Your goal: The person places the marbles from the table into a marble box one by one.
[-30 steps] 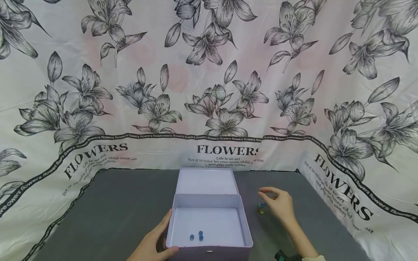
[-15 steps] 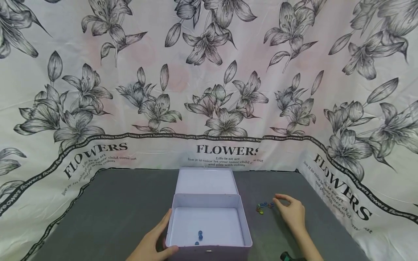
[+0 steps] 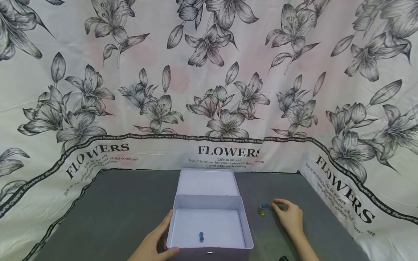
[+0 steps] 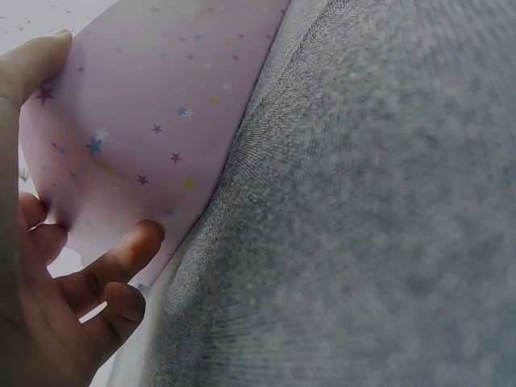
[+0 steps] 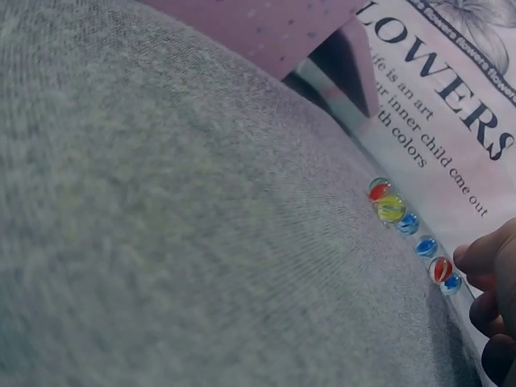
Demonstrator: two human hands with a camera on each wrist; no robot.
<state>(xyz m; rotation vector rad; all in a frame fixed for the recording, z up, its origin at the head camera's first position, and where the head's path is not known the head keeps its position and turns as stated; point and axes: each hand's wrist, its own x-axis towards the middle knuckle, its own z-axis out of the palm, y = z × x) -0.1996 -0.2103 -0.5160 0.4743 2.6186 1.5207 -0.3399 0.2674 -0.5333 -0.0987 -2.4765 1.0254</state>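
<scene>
A lilac hinged box (image 3: 212, 202), patterned outside with small stars, stands with its lid (image 3: 208, 182) tipped back. Two blue marbles (image 3: 201, 237) lie on its floor near the front wall. My left hand (image 3: 155, 239) grips the box's front left corner, thumb at the front and fingers along the side. To the right of the box, several glass marbles (image 5: 392, 208), red, yellow and blue, form a short line on the grey cloth. My right hand (image 3: 290, 217) is at the line's right end, thumb and index fingertips close to a red marble (image 5: 440, 269), with a small gap showing.
Grey cloth (image 3: 130, 206) covers the table. A white flower-printed curtain (image 3: 156, 152) rises along the back and both sides. A dark strap (image 3: 283, 258) shows by the right wrist at the bottom edge.
My right hand has moved right and slightly down to the end of the marble line. Inside the box, one blue marble rolled forward and out of sight behind the front wall. My left hand stays put.
</scene>
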